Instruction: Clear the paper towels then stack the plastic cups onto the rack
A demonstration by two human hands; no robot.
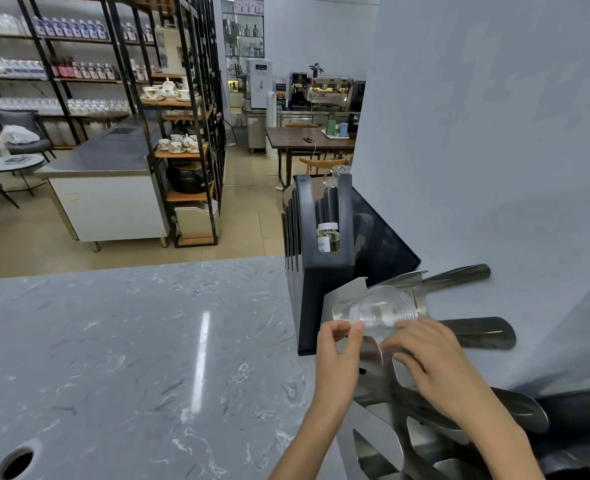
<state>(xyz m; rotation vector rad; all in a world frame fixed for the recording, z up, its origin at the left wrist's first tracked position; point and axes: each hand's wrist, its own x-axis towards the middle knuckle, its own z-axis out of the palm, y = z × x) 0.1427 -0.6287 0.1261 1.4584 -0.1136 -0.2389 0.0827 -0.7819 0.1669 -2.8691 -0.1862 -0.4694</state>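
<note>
Grip of the left hand is closed, thumb and fingers pinching the rim of a clear plastic cup. The right hand is laid with bent fingers against the cup's side. The cup is held on its side at a steel rack slot, beside a black holder, at the grey marble desk edge.

This is a café or tea shop. Black shelves carry rows of bottles and flowered tea sets. At the back stand coffee machines on a steel counter, beside a wooden table. A marble bench fills the foreground.
</note>
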